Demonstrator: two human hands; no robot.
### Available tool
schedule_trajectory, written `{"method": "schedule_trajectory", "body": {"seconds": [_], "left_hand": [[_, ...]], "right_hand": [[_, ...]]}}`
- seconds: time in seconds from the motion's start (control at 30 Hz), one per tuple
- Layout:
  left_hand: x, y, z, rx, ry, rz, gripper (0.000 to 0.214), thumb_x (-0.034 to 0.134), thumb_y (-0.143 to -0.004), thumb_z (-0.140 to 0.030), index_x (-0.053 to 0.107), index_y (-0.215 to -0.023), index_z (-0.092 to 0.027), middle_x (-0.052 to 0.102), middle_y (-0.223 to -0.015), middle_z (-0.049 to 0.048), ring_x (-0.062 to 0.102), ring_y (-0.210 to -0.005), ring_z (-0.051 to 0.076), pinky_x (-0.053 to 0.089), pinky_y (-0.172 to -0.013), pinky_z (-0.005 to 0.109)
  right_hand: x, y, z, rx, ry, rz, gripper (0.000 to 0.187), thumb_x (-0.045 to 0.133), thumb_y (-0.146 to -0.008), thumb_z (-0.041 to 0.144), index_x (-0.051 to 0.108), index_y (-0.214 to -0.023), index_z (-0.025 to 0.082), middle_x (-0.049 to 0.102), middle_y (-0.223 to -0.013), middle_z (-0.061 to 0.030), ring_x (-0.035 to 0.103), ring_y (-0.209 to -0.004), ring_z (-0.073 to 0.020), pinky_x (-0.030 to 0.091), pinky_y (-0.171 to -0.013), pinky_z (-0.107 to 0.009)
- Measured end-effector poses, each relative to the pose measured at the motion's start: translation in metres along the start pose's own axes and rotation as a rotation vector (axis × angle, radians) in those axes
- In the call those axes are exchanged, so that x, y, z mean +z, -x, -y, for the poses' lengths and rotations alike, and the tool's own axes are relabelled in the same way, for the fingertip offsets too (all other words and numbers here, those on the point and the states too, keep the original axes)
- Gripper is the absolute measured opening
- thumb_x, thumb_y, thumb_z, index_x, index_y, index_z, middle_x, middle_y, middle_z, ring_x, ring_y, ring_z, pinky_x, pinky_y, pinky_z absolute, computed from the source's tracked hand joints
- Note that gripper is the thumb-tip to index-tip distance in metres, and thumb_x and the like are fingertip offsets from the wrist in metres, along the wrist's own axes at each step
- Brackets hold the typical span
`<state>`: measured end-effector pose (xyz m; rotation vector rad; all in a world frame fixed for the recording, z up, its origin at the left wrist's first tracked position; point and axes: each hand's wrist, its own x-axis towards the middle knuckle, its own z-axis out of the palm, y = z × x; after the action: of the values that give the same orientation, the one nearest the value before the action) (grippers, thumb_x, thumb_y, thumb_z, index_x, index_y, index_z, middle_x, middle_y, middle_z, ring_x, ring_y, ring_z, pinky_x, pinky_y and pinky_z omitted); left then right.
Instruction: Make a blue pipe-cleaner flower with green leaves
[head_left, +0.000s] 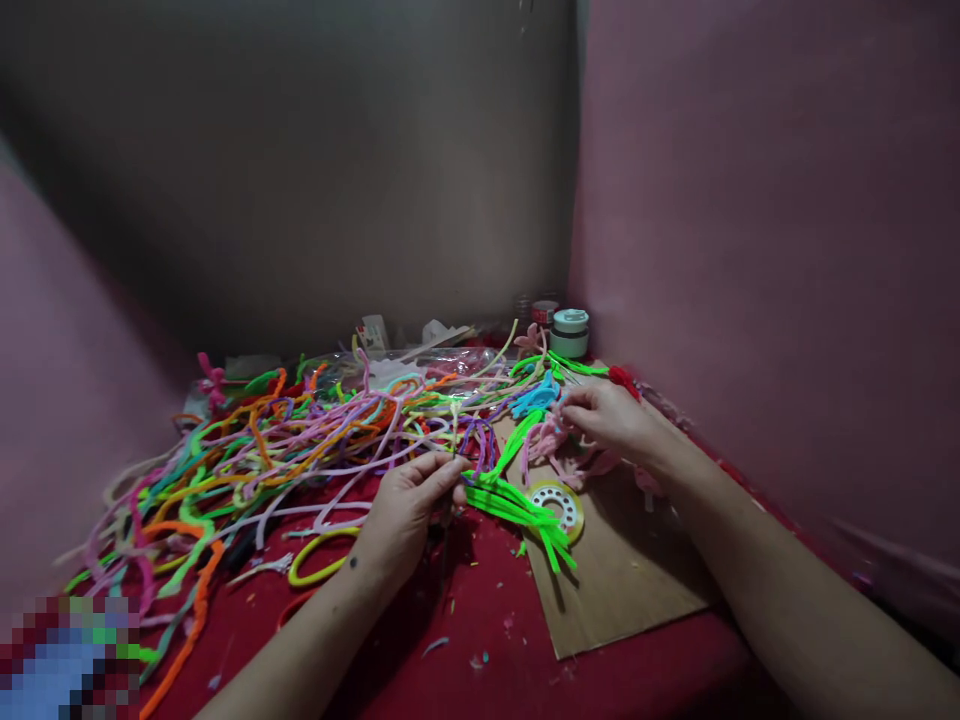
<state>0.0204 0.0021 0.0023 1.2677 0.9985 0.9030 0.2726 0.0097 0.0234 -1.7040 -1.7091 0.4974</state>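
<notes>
My left hand (409, 505) is pinched over the middle of the table, holding a thin stem with a pale yellow-white tip (454, 415) that points up from the fingertips. Right beside those fingers lies a bunch of bright green pipe cleaners (517, 507); whether they touch it I cannot tell. Farther right, my right hand (611, 415) has its thumb and fingers closed together at the pink pipe cleaners (547, 440). What sits between its fingertips is too small to make out. Blue pipe cleaner loops (534, 398) lie just left of it.
A tangle of colourful pipe cleaners (300, 440) covers the left side of the red cloth (480, 610). A tape roll (570, 512) rests on a cardboard sheet (622, 580). Yellow-handled scissors (304, 570) lie near my left wrist. A lidded jar (570, 335) stands by the wall.
</notes>
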Motion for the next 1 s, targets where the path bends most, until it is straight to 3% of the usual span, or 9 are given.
{"method": "schedule_trajectory", "body": {"seconds": [0.1,0.17,0.43,0.6,0.77,0.83,1.0], "left_hand": [[0.0,0.001,0.002,-0.007,-0.01,0.0,0.024,0.063,-0.072,-0.039,0.059,-0.072,-0.015,0.056,-0.054,-0.0029,0.04,-0.043,0.004,0.026,-0.043,0.017],[-0.001,0.001,0.003,-0.01,-0.004,-0.001,0.024,0.064,-0.071,-0.039,0.06,-0.071,-0.015,0.056,-0.054,-0.0026,0.041,-0.043,0.005,0.027,-0.043,0.018],[-0.006,-0.001,0.008,0.004,0.079,0.009,0.022,0.064,-0.072,-0.036,0.057,-0.072,-0.015,0.056,-0.054,-0.0031,0.04,-0.042,0.004,0.027,-0.043,0.017],[-0.006,0.0,0.008,0.007,0.072,0.007,0.021,0.064,-0.073,-0.035,0.058,-0.073,-0.015,0.056,-0.054,-0.0027,0.04,-0.043,0.004,0.028,-0.044,0.017],[-0.006,0.001,0.009,-0.015,0.059,0.011,0.023,0.065,-0.071,-0.036,0.059,-0.072,-0.015,0.057,-0.054,-0.0014,0.042,-0.043,0.005,0.028,-0.044,0.017],[-0.006,0.002,0.009,-0.015,0.062,0.007,0.023,0.066,-0.07,-0.037,0.06,-0.072,-0.015,0.057,-0.054,-0.0013,0.043,-0.044,0.005,0.029,-0.044,0.017],[-0.006,0.001,0.01,-0.021,0.054,0.012,0.024,0.065,-0.072,-0.037,0.06,-0.073,-0.014,0.056,-0.055,-0.0016,0.041,-0.044,0.004,0.028,-0.044,0.017]], "right_hand": [[0.01,0.009,0.001,-0.032,0.011,0.182,0.02,0.055,-0.067,0.017,0.062,-0.049,0.017,0.058,-0.047,-0.0009,0.048,-0.043,-0.0112,0.031,-0.043,-0.023],[0.011,0.012,0.002,-0.032,0.016,0.223,0.02,0.053,-0.069,0.019,0.062,-0.05,0.017,0.059,-0.048,-0.0004,0.048,-0.041,-0.0104,0.031,-0.042,-0.023],[-0.023,0.0,0.01,0.0,0.141,-0.089,0.019,0.051,-0.073,0.022,0.067,-0.066,0.015,0.061,-0.058,-0.0022,0.054,-0.057,-0.0137,0.035,-0.052,-0.023],[-0.026,-0.014,0.007,-0.002,0.362,-0.01,0.019,0.054,-0.072,0.019,0.07,-0.081,0.017,0.068,-0.073,-0.0054,0.058,-0.065,-0.0156,0.036,-0.055,-0.023],[-0.009,-0.015,-0.005,-0.067,0.453,0.141,0.007,0.062,-0.063,0.02,0.069,-0.062,0.019,0.063,-0.058,-0.0023,0.054,-0.056,-0.0143,0.031,-0.05,-0.023],[-0.007,-0.016,-0.007,-0.082,0.482,0.171,0.01,0.061,-0.064,0.019,0.067,-0.056,0.019,0.062,-0.054,-0.0024,0.054,-0.054,-0.0142,0.031,-0.049,-0.024],[-0.012,-0.041,-0.007,-0.035,0.546,0.059,0.02,0.053,-0.073,0.018,0.072,-0.078,0.019,0.07,-0.079,-0.0086,0.061,-0.073,-0.0188,0.035,-0.058,-0.024]]}}
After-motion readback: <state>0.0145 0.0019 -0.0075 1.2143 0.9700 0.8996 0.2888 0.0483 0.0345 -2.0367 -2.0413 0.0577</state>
